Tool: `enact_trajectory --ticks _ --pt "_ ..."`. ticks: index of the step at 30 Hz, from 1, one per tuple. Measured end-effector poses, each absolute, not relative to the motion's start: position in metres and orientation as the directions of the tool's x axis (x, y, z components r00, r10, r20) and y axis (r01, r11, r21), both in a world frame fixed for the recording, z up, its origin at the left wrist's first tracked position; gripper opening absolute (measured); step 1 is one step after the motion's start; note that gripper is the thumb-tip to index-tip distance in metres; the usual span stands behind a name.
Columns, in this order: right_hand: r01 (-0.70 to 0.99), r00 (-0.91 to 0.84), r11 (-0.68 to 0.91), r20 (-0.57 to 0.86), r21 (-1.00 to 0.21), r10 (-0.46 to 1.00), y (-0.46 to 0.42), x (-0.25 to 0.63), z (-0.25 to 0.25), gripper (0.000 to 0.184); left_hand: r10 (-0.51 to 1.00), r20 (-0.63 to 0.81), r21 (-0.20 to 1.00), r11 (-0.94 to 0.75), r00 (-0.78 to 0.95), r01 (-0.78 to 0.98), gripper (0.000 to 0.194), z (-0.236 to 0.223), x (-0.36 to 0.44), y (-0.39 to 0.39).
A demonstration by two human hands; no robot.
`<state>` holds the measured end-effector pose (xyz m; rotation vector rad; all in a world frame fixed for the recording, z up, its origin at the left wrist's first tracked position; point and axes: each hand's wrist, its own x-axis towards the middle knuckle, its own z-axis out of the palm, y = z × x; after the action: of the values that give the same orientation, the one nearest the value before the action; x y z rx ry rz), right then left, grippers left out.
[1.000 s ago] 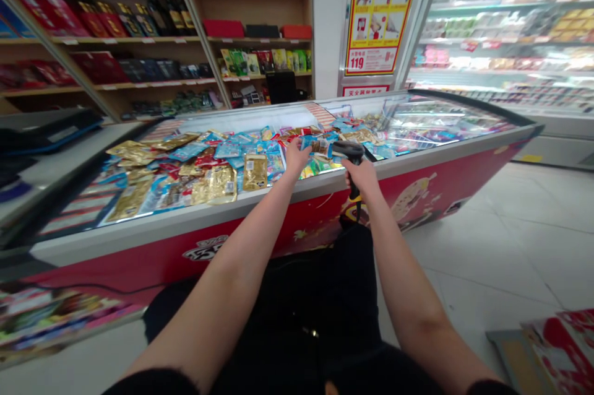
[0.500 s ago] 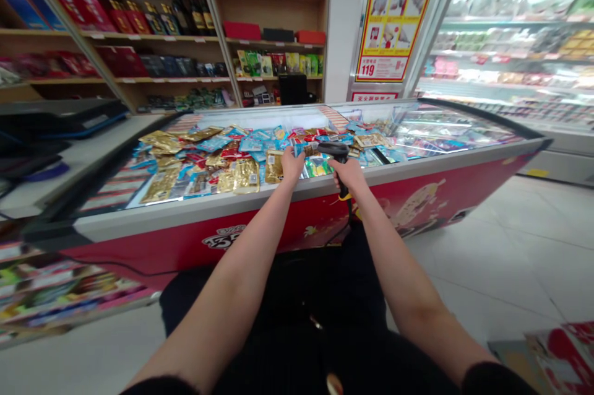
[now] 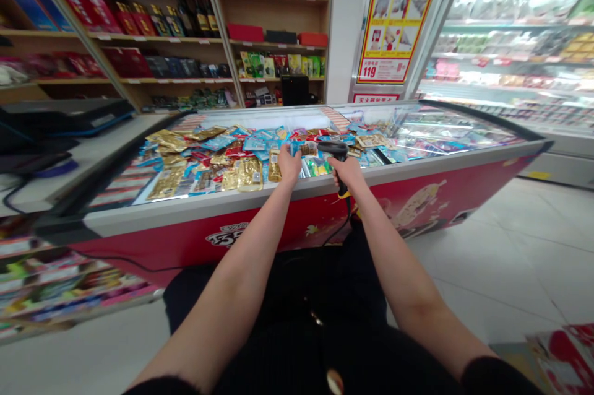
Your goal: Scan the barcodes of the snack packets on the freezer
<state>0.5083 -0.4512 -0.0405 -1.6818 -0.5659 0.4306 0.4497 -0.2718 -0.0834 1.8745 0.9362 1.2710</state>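
My left hand (image 3: 290,167) pinches a little snack bag (image 3: 309,148) over the freezer (image 3: 223,212). My right hand (image 3: 346,173) squeezes shut around a black barcode scanner (image 3: 333,148).

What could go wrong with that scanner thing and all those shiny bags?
The right hand grips a barcode scanner whose cord dangles down the freezer front, so it might snag on a leg. The small packet by the left hand might slip into the heaped snack bags and get lost.
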Motion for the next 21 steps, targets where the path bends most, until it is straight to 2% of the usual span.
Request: enact_trajectory --ticks 5,10,14,17,21 --pt "0.15 0.805 -0.155 0.03 -0.976 0.593 -0.446 0.501 -0.038 0.03 0.887 0.43 0.868 -0.457 0.165 0.194 0.023 -0.067 0.424 -0.264" --pt "0.196 0.79 -0.149 0.066 -0.969 0.61 -0.442 0.495 -0.036 0.028 0.905 0.424 0.887 -0.419 0.015 0.196 0.043 -0.048 0.396 -0.246" --pt "0.188 0.788 -0.145 0.061 -0.971 0.612 -0.44 0.495 -0.035 0.025 0.878 0.478 0.784 -0.439 0.024 0.44 0.057 -0.037 0.377 -0.248" --pt "0.194 0.785 -0.144 0.065 -0.97 0.617 -0.44 0.495 -0.035 0.026 0.887 0.454 0.681 -0.406 0.084 0.609 0.047 -0.038 0.37 -0.257" --pt "0.183 0.782 -0.14 0.058 -0.973 0.62 -0.443 0.494 -0.035 0.028 0.883 0.452 0.619 -0.415 0.13 0.667 0.034 -0.044 0.371 -0.264"
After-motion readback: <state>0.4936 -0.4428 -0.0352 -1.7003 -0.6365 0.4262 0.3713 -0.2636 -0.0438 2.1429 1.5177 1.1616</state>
